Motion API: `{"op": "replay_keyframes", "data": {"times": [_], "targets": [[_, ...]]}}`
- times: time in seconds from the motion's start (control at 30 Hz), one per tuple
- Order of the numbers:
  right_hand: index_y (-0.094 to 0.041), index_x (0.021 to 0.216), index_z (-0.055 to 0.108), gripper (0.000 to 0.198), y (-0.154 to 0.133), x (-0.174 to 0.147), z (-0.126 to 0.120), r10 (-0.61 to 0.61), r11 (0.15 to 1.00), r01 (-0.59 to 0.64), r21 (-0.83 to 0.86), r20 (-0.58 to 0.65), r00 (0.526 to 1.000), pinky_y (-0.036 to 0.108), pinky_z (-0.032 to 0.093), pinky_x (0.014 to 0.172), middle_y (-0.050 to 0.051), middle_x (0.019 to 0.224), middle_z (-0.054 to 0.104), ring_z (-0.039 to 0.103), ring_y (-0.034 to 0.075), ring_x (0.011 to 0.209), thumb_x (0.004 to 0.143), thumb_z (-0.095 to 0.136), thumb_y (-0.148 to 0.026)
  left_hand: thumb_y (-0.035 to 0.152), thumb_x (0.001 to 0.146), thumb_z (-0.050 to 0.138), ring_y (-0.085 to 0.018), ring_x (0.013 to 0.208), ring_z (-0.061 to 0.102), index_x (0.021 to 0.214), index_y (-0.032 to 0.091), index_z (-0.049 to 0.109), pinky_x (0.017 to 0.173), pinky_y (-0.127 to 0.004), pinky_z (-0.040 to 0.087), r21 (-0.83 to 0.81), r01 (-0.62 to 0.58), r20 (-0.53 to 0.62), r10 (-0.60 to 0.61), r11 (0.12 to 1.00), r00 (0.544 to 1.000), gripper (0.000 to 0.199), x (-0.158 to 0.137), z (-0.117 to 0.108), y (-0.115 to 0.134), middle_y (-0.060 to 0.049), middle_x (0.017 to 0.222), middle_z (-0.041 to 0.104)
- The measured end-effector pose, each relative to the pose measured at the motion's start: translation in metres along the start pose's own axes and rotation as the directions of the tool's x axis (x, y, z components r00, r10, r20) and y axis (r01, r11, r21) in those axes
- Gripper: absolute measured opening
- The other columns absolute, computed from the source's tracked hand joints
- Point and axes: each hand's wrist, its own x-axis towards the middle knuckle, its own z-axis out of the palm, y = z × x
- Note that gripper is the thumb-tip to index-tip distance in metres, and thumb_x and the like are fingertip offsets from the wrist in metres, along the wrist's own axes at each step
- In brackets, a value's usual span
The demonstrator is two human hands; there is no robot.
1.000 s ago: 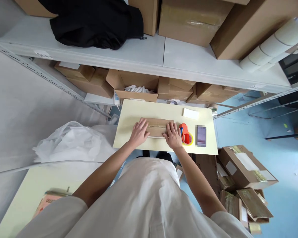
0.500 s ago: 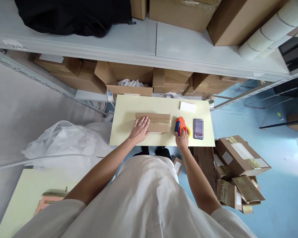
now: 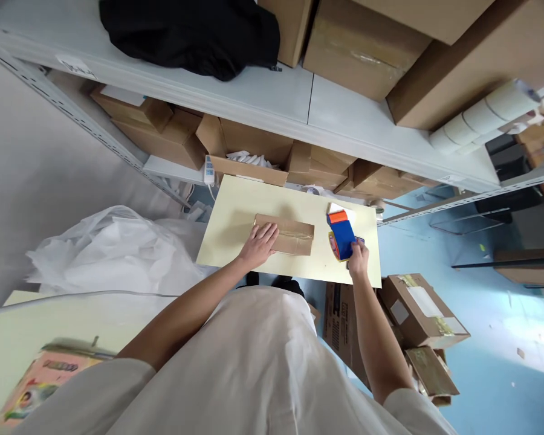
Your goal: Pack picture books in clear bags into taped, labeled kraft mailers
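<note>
Under my left hand point(image 3: 259, 244) lies a small cardboard box point(image 3: 294, 235) with a strip of tape along its top; my fingers rest flat on its left end. My right hand point(image 3: 358, 260) grips a blue and orange tape dispenser point(image 3: 343, 237), raised over the right part of the pale yellow table point(image 3: 236, 196). Behind the dispenser, a white stack of paper or labels point(image 3: 348, 212) is partly covered. The phone point(image 3: 359, 240) on the table is mostly hidden by the dispenser and my right hand.
A grey shelf point(image 3: 254, 103) with cardboard boxes and a black cloth item stands behind the table. Tape rolls point(image 3: 485, 118) lie on its right end. Taped cartons point(image 3: 428, 308) are piled on the floor at right. A white plastic bag point(image 3: 113, 254) bulges at left.
My right hand has lifted the tape dispenser off the table and turned it, moving right. My left hand stays on the box, which sits slightly more angled as the view has tilted.
</note>
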Motion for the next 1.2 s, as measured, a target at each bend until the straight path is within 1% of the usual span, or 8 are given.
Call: {"op": "replay_keyframes", "data": {"times": [0.2,0.47,0.57,0.67,0.73,0.8,1.07,1.2], "targets": [[-0.020,0.056,0.051,0.054,-0.066,0.007,0.036,-0.055,0.994,0.019,0.112,0.330,0.942,0.027,0.038,0.048,0.001,0.053,0.054,0.047,0.014,0.050,0.072,0.053,-0.072,0.028,0.086,0.052,-0.029,0.142,0.026,0.145,0.014,0.034,0.116,-0.053,0.016,-0.042,-0.025,-0.006,0.025,0.999,1.000,0.063,-0.006,0.000,0.005,-0.013,0.152,0.033],[-0.019,0.050,0.045,0.056,-0.074,0.017,0.065,-0.007,0.996,0.058,-0.075,0.553,0.833,0.025,0.031,0.045,-0.002,0.048,0.045,0.038,0.010,0.047,0.066,0.061,-0.071,0.035,0.080,0.061,-0.032,0.139,0.030,0.138,0.014,0.045,0.116,-0.053,0.013,-0.469,0.064,-0.057,-0.103,0.881,0.993,0.064,-0.004,-0.010,0.008,-0.016,0.146,0.043],[-0.019,0.051,0.046,0.055,-0.073,0.019,0.064,-0.021,0.989,0.100,-0.111,0.561,0.828,0.025,0.029,0.045,-0.003,0.048,0.043,0.034,0.009,0.047,0.067,0.062,-0.069,0.045,0.084,0.053,-0.030,0.136,0.038,0.136,0.017,0.047,0.113,-0.047,0.026,-0.814,0.166,-0.023,-0.317,0.556,0.948,0.059,0.005,-0.018,0.008,-0.014,0.144,0.046],[-0.019,0.049,0.043,0.056,-0.070,0.018,0.063,-0.045,0.988,0.120,-0.101,0.549,0.834,0.025,0.027,0.044,-0.004,0.047,0.038,0.031,0.008,0.047,0.069,0.059,-0.070,0.052,0.084,0.052,-0.027,0.124,0.053,0.131,0.021,0.049,0.101,-0.040,0.042,-0.978,0.208,0.165,-0.511,0.028,0.844,0.056,0.018,-0.025,0.008,-0.013,0.141,0.049],[-0.019,0.050,0.043,0.057,-0.067,0.018,0.062,-0.047,0.989,0.116,-0.090,0.549,0.835,0.025,0.027,0.044,-0.004,0.047,0.037,0.031,0.009,0.047,0.069,0.057,-0.071,0.052,0.080,0.060,-0.025,0.108,0.063,0.117,0.021,0.057,0.092,-0.039,0.047,-0.926,0.262,0.365,-0.462,-0.271,0.808,0.049,0.026,-0.030,0.007,-0.013,0.125,0.061],[-0.020,0.050,0.042,0.057,-0.065,0.017,0.062,-0.047,0.990,0.114,-0.087,0.552,0.833,0.025,0.026,0.044,-0.004,0.047,0.037,0.031,0.008,0.047,0.068,0.057,-0.072,0.050,0.075,0.068,-0.023,0.093,0.068,0.100,0.019,0.063,0.086,-0.037,0.049,-0.844,0.319,0.480,-0.343,-0.431,0.807,0.040,0.031,-0.033,0.007,-0.010,0.102,0.070],[-0.019,0.051,0.043,0.056,-0.065,0.015,0.061,-0.069,0.987,0.136,-0.084,0.548,0.833,0.024,0.026,0.044,-0.004,0.049,0.036,0.031,0.008,0.047,0.070,0.056,-0.070,0.036,0.064,0.079,-0.013,0.072,0.065,0.074,0.018,0.065,0.077,-0.029,0.046,-0.784,0.271,0.514,-0.340,-0.558,0.787,0.024,0.037,-0.036,0.010,-0.001,0.075,0.068],[-0.019,0.050,0.042,0.057,-0.068,0.013,0.063,-0.087,0.977,0.178,-0.113,0.554,0.828,0.024,0.025,0.044,-0.004,0.049,0.035,0.030,0.008,0.047,0.070,0.055,-0.070,0.032,0.067,0.076,-0.013,0.064,0.063,0.067,0.016,0.067,0.070,-0.028,0.048,-0.875,0.301,0.468,-0.503,-0.379,0.726,0.019,0.041,-0.038,0.015,0.000,0.061,0.063]]}}
